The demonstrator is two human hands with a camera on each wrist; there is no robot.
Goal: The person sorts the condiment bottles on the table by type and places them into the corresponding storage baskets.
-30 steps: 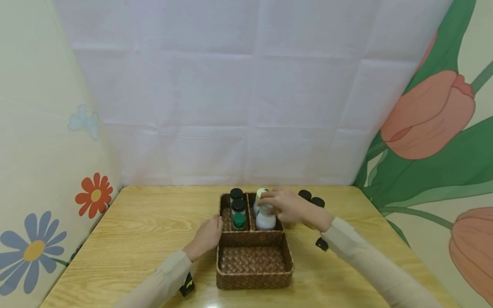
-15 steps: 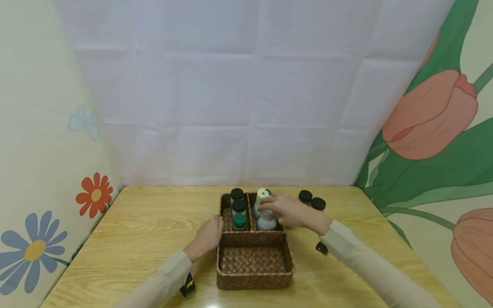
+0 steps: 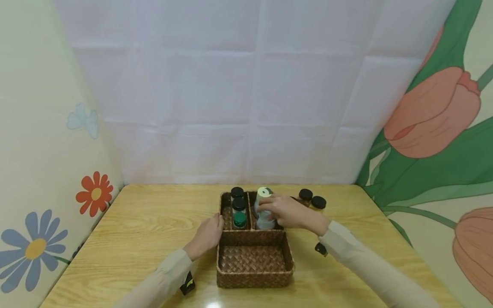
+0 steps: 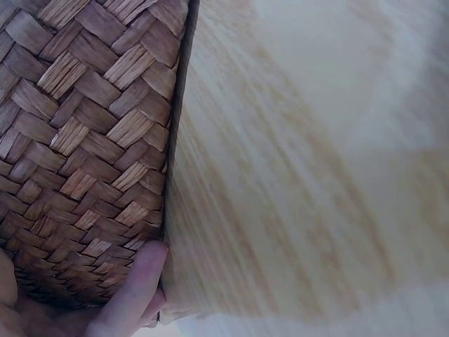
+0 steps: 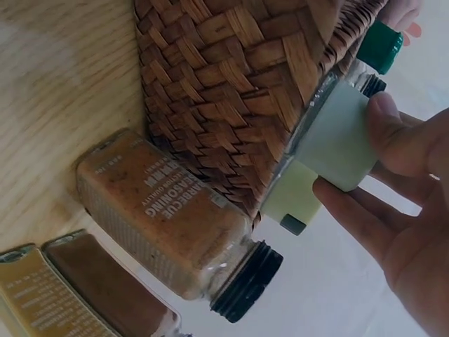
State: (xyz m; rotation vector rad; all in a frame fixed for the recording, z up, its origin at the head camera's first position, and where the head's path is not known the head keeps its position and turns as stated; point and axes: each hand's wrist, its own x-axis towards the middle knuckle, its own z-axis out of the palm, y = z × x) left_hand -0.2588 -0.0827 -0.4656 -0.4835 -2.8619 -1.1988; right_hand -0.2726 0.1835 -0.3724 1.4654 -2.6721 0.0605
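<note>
My left hand grips the left wall of a brown woven basket; in the left wrist view a finger lies against its wall. At the basket's back right compartment, my right hand pinches a pale-capped shaker bottle between thumb and fingers. The right wrist view shows its pale greenish cap. Just behind it stands another bottle with a yellow-green lid. In the back left compartment, a green-capped jar stands in line with two black-capped jars.
Outside the basket's right side stand several seasoning bottles: a barbecue seasoning bottle, a brown one and a yellow one. The wooden table meets a white cloth at the back. The basket's front compartment holds nothing.
My right hand has shifted down slightly with the pale-capped bottle, and the yellow-green lid behind it shows more fully. My left hand stays on the basket wall.
</note>
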